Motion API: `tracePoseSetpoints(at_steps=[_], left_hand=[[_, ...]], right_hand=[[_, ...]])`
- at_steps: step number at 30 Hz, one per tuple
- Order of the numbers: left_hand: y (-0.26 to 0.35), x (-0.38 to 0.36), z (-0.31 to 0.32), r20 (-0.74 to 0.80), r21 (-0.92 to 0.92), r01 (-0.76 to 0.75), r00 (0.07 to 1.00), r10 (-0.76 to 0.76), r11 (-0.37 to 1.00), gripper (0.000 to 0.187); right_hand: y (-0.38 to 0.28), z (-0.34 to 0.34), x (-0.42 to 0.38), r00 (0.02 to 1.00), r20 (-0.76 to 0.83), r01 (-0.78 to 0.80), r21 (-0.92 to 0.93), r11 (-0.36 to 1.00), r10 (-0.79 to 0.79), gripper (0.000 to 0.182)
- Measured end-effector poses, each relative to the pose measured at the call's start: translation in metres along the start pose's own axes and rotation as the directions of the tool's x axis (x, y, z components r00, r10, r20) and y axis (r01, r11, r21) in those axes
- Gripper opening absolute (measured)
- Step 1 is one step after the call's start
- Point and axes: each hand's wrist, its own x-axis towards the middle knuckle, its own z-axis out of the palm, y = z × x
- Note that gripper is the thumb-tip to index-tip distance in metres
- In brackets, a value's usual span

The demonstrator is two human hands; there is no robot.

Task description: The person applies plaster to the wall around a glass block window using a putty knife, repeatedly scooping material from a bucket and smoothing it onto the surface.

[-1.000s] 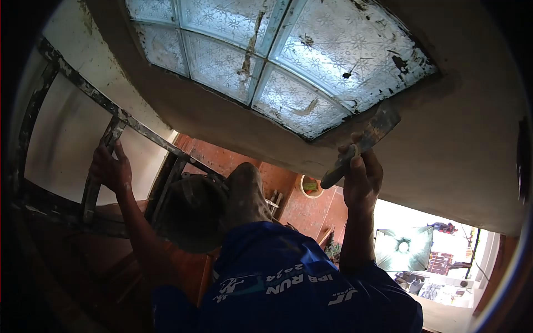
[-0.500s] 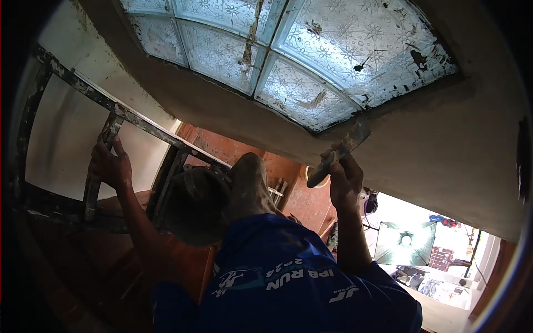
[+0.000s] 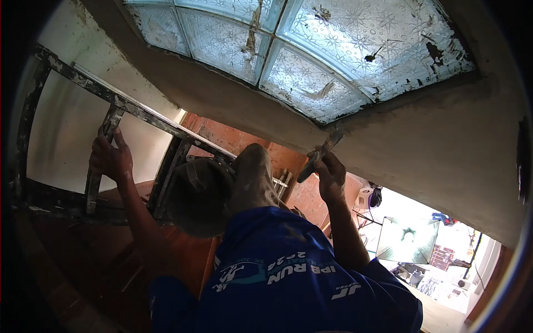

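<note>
My right hand (image 3: 332,178) is closed round the handle of a putty knife (image 3: 335,137). Its stained blade points up at the wall, right by the lower corner of a glass block window (image 3: 302,72). Grey-brown plaster (image 3: 411,130) surrounds the panes, which carry dark smears. On the left, my left hand (image 3: 112,156) wraps round a paint-spattered crossbar (image 3: 93,188) of a dark metal frame (image 3: 147,119). A dark bucket (image 3: 194,202) sits between the frame and my knee.
My bent leg (image 3: 254,172) is beside the bucket, above a reddish floor (image 3: 214,130). Down to the right, past the wall's edge, a bright square lamp panel (image 3: 408,238) stands among clutter. White boards (image 3: 61,127) show behind the frame.
My right hand has moved left and slightly up, and the putty knife's blade now appears narrower and steeper. My left hand keeps its hold on the crossbar. The view has shifted a little.
</note>
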Motion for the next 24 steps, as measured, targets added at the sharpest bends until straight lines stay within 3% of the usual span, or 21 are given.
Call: tracePoseSetpoints(at_steps=[6, 24], left_hand=[[0.002, 0.001, -0.005, 0.049, 0.061, 0.023, 0.998, -0.026, 0.998, 0.059], [0.001, 0.000, -0.002, 0.038, -0.014, 0.018, 0.999, -0.017, 1.000, 0.061]], right_hand=[[0.017, -0.006, 0.000, 0.997, 0.047, -0.058, 0.026, 0.998, 0.057, 0.035], [0.021, 0.003, -0.005, 0.983, 0.031, -0.180, 0.020, 0.983, 0.179, 0.036]])
